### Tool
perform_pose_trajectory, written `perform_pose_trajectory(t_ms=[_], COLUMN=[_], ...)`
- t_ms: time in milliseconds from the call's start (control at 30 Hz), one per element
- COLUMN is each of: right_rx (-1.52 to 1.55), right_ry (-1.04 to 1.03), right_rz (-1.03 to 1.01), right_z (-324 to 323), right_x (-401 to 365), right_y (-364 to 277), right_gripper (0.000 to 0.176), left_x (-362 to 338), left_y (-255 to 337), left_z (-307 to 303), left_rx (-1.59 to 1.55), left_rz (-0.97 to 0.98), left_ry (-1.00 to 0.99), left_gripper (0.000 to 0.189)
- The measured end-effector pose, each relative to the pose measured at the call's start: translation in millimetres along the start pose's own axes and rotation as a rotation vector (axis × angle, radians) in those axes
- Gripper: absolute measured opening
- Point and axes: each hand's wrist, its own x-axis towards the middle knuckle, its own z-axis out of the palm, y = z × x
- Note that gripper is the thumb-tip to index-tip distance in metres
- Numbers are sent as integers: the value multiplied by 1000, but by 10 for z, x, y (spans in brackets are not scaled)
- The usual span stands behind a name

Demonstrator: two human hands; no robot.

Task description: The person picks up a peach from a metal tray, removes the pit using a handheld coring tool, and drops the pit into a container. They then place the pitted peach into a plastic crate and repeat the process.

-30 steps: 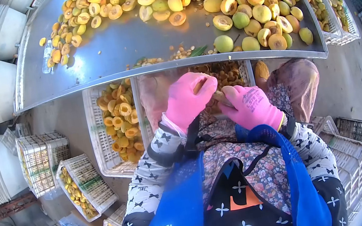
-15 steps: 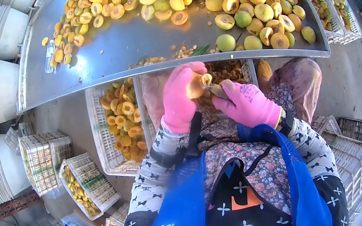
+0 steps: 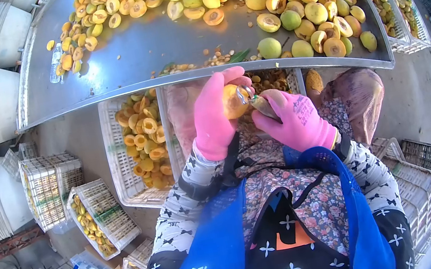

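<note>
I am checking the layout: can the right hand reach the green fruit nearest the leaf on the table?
Probably yes: the green fruit lies just behind the near table rim, uncovered and ahead of the right hand. However, that hand holds a tool, so grasping would likely require freeing it.

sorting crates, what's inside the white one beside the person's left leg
Yellow fruit halves, some hollow, lie in the white crate. Lower layers are covered, and the table hides its far end.
</note>
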Motion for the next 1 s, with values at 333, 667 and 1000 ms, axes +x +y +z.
perform_pose_trajectory(t_ms=[333,667,1000], right_rx=[-489,63,553], right_ry=[-196,-201,-281], right_rz=[-231,15,348], right_z=[-117,194,371], right_x=[130,-88,-84], right_y=[121,52,59], right_gripper=[25,24,19], left_x=[-27,17,81], left_y=[61,-30,-102], left_z=[36,138,162], left_rx=[67,-276,-104], left_rz=[4,-262,-38], left_ry=[-46,187,301], left_gripper=[37,30,34])
